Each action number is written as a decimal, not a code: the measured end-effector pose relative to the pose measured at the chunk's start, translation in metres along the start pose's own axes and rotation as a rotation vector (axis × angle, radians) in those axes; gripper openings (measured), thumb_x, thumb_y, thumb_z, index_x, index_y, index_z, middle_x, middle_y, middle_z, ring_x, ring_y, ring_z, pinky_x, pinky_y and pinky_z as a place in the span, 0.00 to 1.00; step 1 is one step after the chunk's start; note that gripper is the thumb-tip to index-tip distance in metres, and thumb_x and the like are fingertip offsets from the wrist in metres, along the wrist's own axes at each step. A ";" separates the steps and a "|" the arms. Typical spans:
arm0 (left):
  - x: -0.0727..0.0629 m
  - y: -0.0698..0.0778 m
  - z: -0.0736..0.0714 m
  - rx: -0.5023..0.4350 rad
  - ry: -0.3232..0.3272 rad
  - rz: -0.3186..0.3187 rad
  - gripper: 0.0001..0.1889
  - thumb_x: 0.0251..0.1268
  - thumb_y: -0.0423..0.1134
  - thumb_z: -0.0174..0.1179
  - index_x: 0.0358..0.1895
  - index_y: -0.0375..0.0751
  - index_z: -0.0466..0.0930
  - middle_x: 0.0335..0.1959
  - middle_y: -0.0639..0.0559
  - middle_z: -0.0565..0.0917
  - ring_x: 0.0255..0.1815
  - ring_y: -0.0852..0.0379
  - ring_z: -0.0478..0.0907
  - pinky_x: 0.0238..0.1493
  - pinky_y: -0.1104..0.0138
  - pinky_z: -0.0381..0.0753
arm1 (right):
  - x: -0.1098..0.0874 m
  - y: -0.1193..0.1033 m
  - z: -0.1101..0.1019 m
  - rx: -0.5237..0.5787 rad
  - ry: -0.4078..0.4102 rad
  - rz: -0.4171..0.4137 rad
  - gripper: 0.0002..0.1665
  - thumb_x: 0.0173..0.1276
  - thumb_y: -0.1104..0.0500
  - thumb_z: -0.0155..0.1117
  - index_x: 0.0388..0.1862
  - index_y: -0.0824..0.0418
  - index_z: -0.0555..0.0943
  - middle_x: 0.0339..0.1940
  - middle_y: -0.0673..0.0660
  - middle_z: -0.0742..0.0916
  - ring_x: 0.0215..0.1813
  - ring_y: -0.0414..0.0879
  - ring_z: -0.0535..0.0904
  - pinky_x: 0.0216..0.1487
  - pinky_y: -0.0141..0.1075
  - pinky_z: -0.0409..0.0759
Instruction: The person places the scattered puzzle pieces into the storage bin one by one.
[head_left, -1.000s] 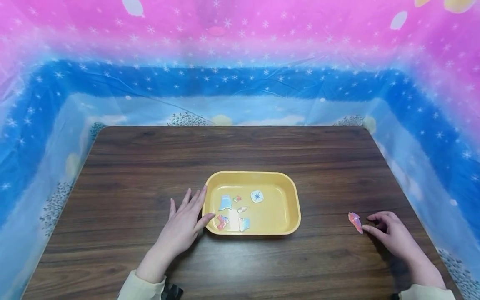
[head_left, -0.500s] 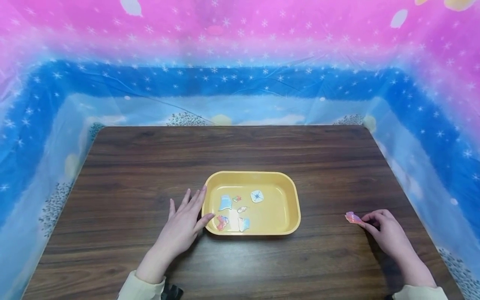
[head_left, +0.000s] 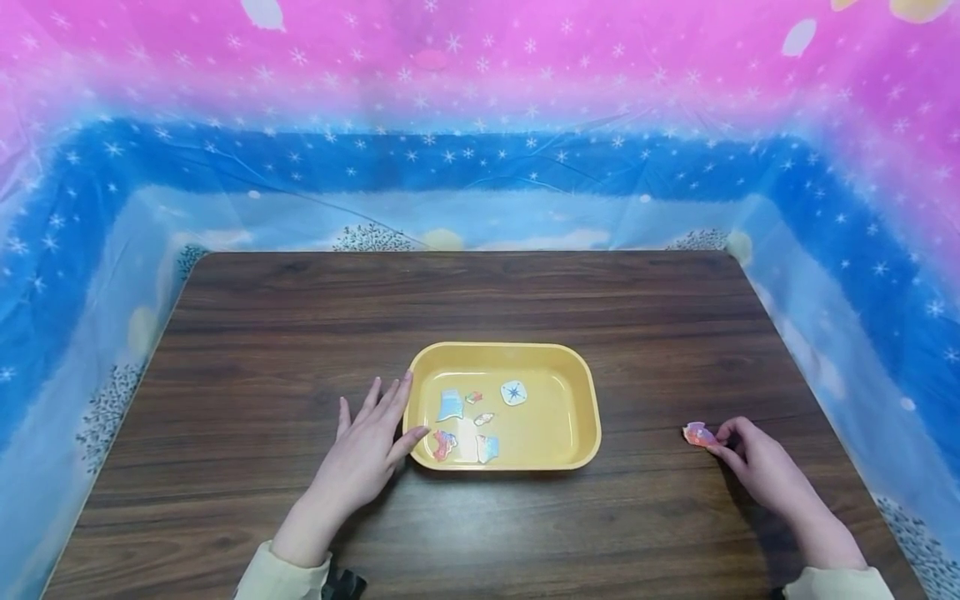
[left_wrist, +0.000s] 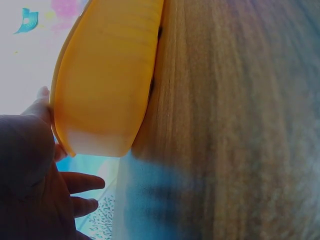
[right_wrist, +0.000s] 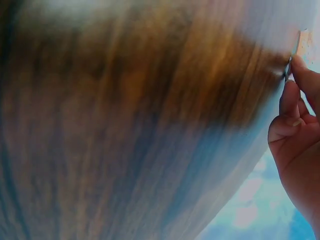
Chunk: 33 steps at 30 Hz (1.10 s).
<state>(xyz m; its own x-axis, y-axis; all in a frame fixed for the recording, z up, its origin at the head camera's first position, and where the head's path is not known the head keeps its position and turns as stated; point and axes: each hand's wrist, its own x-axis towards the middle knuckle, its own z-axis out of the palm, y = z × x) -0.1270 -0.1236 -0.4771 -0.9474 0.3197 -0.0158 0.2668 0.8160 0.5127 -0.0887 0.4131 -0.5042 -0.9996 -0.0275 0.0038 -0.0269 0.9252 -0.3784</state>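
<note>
My right hand [head_left: 765, 471] pinches a flat, irregular pink and orange cut-out piece [head_left: 699, 434] by one end, between thumb and fingertips, to the right of the yellow tray. In the right wrist view that hand [right_wrist: 300, 140] appears at the right edge, and the piece [right_wrist: 302, 42] sticks out past the fingertips. My left hand [head_left: 367, 454] rests at the left side of the tray [head_left: 577, 450], its fingers straight and spread and the thumb over the rim. From the left wrist, the tray's outer wall [left_wrist: 102, 85] shows beside the hand [left_wrist: 35, 165].
Inside the tray lie several flat pieces: a white one with a blue star [head_left: 513, 392], light blue ones such as this piece [head_left: 451, 404], and a red one [head_left: 444, 446]. The dark wooden table [head_left: 300, 333] is bordered by a snowflake-patterned cloth [head_left: 450, 158].
My right hand has moved slightly left with the pink piece, which has turned from steeply slanted to nearly level. The left hand and tray have stayed in place.
</note>
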 end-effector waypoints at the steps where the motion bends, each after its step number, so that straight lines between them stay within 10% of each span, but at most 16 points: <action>1: 0.000 0.000 0.000 0.000 0.000 -0.001 0.40 0.79 0.55 0.52 0.83 0.43 0.48 0.77 0.37 0.63 0.81 0.36 0.47 0.70 0.27 0.37 | 0.000 -0.001 0.000 0.006 0.002 -0.008 0.12 0.67 0.65 0.72 0.39 0.64 0.74 0.26 0.51 0.78 0.25 0.40 0.69 0.25 0.35 0.68; 17: -0.001 -0.002 0.000 0.002 0.009 0.003 0.40 0.79 0.56 0.52 0.83 0.43 0.47 0.77 0.36 0.63 0.81 0.36 0.47 0.70 0.26 0.36 | 0.040 -0.037 -0.028 0.053 0.051 -0.054 0.06 0.71 0.60 0.70 0.41 0.60 0.81 0.28 0.51 0.82 0.27 0.43 0.72 0.26 0.34 0.70; 33: -0.001 -0.002 0.001 0.004 0.018 0.016 0.39 0.79 0.55 0.52 0.83 0.41 0.49 0.77 0.36 0.64 0.81 0.36 0.48 0.70 0.26 0.37 | 0.092 -0.156 -0.020 0.313 -0.039 -0.172 0.07 0.70 0.58 0.71 0.40 0.59 0.84 0.29 0.56 0.84 0.28 0.45 0.74 0.27 0.34 0.73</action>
<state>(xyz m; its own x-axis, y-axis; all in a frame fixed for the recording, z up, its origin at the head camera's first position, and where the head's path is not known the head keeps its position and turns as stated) -0.1268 -0.1250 -0.4787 -0.9461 0.3238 0.0077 0.2823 0.8128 0.5096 -0.1769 0.2740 -0.4259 -0.9794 -0.1932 0.0592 -0.1858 0.7454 -0.6402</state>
